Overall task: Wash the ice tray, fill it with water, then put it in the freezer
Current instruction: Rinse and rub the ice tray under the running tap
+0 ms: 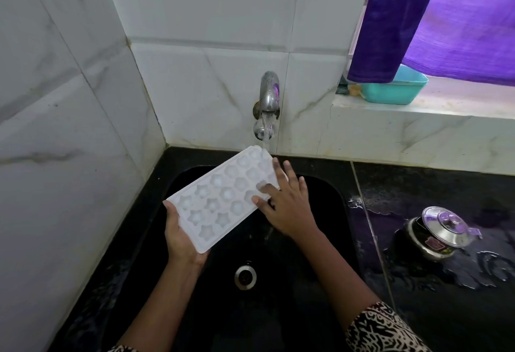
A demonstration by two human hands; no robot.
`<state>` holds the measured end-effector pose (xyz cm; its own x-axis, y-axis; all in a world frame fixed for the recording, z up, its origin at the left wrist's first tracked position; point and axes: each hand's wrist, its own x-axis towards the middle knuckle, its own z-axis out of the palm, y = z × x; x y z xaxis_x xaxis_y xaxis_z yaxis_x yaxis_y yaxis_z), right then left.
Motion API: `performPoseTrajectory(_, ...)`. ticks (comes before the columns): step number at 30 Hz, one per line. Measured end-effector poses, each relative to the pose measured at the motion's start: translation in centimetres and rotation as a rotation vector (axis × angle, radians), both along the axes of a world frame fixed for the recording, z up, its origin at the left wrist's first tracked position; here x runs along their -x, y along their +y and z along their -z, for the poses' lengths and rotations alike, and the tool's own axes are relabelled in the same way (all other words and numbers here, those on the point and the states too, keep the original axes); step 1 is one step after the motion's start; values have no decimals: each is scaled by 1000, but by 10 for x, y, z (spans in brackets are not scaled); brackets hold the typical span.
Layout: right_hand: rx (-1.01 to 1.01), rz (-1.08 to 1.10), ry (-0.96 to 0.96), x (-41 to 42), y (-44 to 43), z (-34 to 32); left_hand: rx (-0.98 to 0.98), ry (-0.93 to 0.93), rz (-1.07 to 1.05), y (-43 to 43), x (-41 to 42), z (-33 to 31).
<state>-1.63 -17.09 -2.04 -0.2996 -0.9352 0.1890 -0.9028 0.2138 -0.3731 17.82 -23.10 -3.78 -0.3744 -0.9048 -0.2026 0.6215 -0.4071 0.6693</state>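
A white ice tray (220,198) with star and round moulds is held tilted over the black sink (328,240). Its far end sits under the metal tap (267,103), and a thin stream of water falls onto that end. My left hand (181,236) grips the tray's near corner from below, thumb on the left edge. My right hand (287,201) lies flat on the tray's right side, fingers spread over the moulds and thumb at the rim.
The drain (245,277) lies at the sink bottom. On the wet black counter to the right stands a small steel-lidded pot (437,232). A teal tub (395,88) rests on the window ledge under a purple curtain (434,17). Tiled walls close the left and back.
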Motion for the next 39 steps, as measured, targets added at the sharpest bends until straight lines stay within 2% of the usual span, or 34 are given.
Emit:
performPoseTrajectory(4,73,51,53,-7,-3,-2,-12,9,-2,1,4,2)
performPoseTrajectory(9,-19,-2,24,1,2,2,-1,12,-3,-3,0,1)
performPoseTrajectory(22,-12,81,54,-4,3,3,-25,8,5,3,6,7)
performPoseTrajectory(27,-37,34,-5,-7,4,8,-35,10,9,-1,4,6)
performPoseTrajectory(32,-18,88,48,-10,1,6,-34,14,45,4,4,12)
performPoseTrajectory(39,-126,-22,92,2,8,6,-36,9,44,4,-6,20)
